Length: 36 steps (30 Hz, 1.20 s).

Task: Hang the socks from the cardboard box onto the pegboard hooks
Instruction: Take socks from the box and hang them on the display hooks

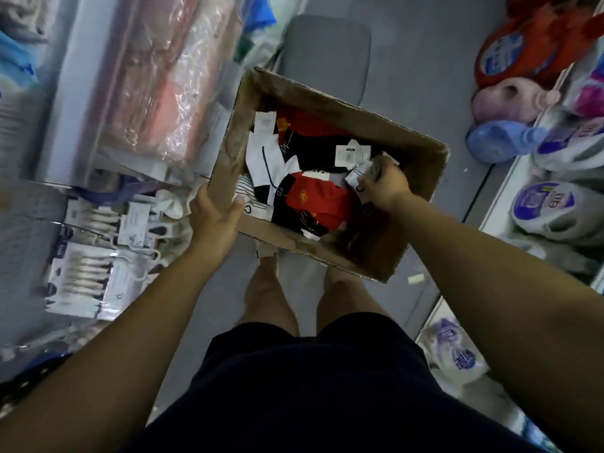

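Cardboard box (327, 107) is tilted over the grey floor (425, 76) in front of the person's legs. It is steadied by the left hand (214, 214), which clamps the near-left wall with the thumb inside and the rest of the hand outside. Loose socks (313, 197) in red, black and white lie heaped in the box, most with paper labels.

The right hand (384, 184) is down inside, against the right-hand wall. Its fingers (380, 168) are curled round one labelled sock pair (361, 174), which sits at the right edge of the heap. The white label pokes out of the grip toward the middle of the box. Blur hides which way the pair's long axis runs.

The pegboard (23, 223) lies on the person's left, with packs (94, 266) already hanging there. The held pair is therefore on the far side of the box from its goal. The left hand is nearer the pegboard but busy with the box. The carry probably falls to the right hand, lifting clear of the wall and crossing leftward over the box.
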Motion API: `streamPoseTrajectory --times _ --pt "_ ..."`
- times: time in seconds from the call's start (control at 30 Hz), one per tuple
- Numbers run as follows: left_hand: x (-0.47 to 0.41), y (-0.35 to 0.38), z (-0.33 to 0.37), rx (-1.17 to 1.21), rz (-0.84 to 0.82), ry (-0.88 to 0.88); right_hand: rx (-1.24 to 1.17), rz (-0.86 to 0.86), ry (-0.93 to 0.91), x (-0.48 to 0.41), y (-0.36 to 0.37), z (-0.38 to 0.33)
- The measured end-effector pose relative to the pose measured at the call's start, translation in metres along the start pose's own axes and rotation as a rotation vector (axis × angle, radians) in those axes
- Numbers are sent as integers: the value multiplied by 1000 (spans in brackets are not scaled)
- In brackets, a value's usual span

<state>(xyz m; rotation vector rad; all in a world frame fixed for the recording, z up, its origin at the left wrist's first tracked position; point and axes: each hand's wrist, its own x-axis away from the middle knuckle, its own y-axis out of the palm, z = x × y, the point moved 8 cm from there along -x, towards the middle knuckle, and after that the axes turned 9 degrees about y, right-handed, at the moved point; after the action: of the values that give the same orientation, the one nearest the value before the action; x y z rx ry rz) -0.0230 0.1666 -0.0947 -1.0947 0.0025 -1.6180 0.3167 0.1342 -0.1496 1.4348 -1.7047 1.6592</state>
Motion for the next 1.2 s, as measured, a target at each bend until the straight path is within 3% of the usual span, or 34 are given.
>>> streamPoseTrajectory --times 0.2,0.3,0.4,0.5,0.57,0.73,0.83,1.07,1.2 --pt "0 5 2 -24 49 -32 256 4 -15 -30 12 5" --pt "-2 7 1 -45 70 -58 271 1 -36 -27 12 9" --pt "10 4 15 -52 144 -58 93 -58 -139 -1 9 4" --pt "38 2 42 73 242 133 -152 -175 -207 40 3 -5" --pt "58 15 57 207 140 194 -270 -257 -234 66 3 -12" --pt "71 69 64 430 -294 47 -632 -517 -102 108 33 -18" --pt "63 72 45 394 -289 11 -692 -600 -53 115 59 -19" --pt "50 28 6 527 32 -74 -400 -227 -52 48 59 -10" --pt "54 15 -7 617 88 -107 -164 -235 -53 20 68 -12"
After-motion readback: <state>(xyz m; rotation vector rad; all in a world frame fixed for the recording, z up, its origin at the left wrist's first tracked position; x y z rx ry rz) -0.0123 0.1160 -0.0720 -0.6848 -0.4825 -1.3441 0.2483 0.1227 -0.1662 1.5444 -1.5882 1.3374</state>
